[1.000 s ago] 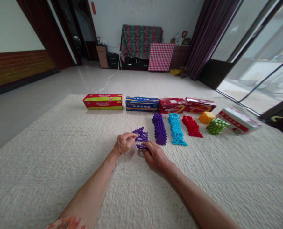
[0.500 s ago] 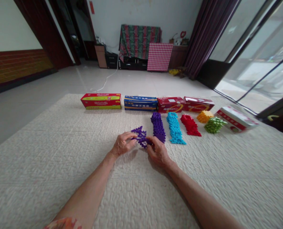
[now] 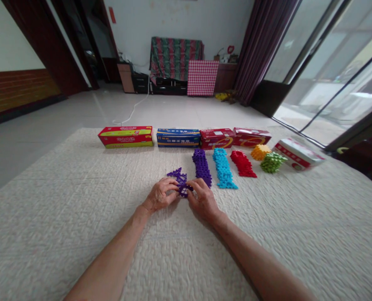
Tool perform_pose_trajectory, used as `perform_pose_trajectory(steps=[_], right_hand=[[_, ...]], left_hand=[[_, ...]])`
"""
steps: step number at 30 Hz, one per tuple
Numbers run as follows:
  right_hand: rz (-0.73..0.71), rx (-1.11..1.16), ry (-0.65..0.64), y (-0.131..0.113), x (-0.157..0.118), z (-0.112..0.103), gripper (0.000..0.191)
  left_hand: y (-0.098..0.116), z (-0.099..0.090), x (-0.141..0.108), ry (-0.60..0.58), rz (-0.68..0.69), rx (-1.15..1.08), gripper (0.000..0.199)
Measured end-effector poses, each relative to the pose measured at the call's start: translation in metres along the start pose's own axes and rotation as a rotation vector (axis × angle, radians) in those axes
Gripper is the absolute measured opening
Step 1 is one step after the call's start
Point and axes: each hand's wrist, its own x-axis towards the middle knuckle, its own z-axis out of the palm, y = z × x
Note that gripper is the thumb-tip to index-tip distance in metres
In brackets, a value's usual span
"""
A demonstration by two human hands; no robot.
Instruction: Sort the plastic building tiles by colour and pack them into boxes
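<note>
Between my hands is a purple lattice piece (image 3: 185, 190), pinched from the left by my left hand (image 3: 161, 195) and from the right by my right hand (image 3: 203, 200). Just behind it lie loose purple pieces (image 3: 177, 174) on the cream quilted cover (image 3: 160, 259). A long purple stack (image 3: 201, 167) stands right of them, close behind my right hand. Farther right come a light blue stack (image 3: 224, 169), a red stack (image 3: 242, 163), a yellow cluster (image 3: 260, 152) and a green cluster (image 3: 273, 162).
Along the cover's far side stand a red and yellow box (image 3: 126, 137), a blue box (image 3: 178, 138), two red boxes (image 3: 216, 138) (image 3: 252, 136) and, at the right, a white and red box (image 3: 298, 154). A white cable (image 3: 132, 109) lies on the floor beyond.
Both hands have come closer together around the purple piece, which sits slightly nearer me. The whole view has shifted a little, so the boxes and stacks appear farther left.
</note>
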Motion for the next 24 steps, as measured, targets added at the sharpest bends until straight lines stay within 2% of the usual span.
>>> perform_pose_trajectory(steps=[8, 12, 15, 19, 24], right_hand=[[-0.01, -0.161, -0.029, -0.005, 0.005, -0.007, 0.017], [-0.029, -0.158, -0.071, -0.001, 0.004, -0.008, 0.018], [-0.072, -0.067, -0.116, 0.001, 0.003, -0.012, 0.018], [-0.083, 0.034, -0.081, 0.004, 0.005, -0.028, 0.015], [-0.018, -0.015, 0.011, 0.021, 0.008, -0.057, 0.013]], left_hand=[[0.0, 0.001, 0.001, 0.039, 0.068, 0.006, 0.012], [0.004, 0.0, 0.001, 0.102, 0.018, -0.024, 0.011], [0.004, -0.002, -0.001, 0.15, -0.051, -0.045, 0.012], [0.002, -0.003, -0.004, 0.193, -0.13, -0.056, 0.014], [-0.001, -0.003, -0.005, 0.203, -0.181, -0.061, 0.015]])
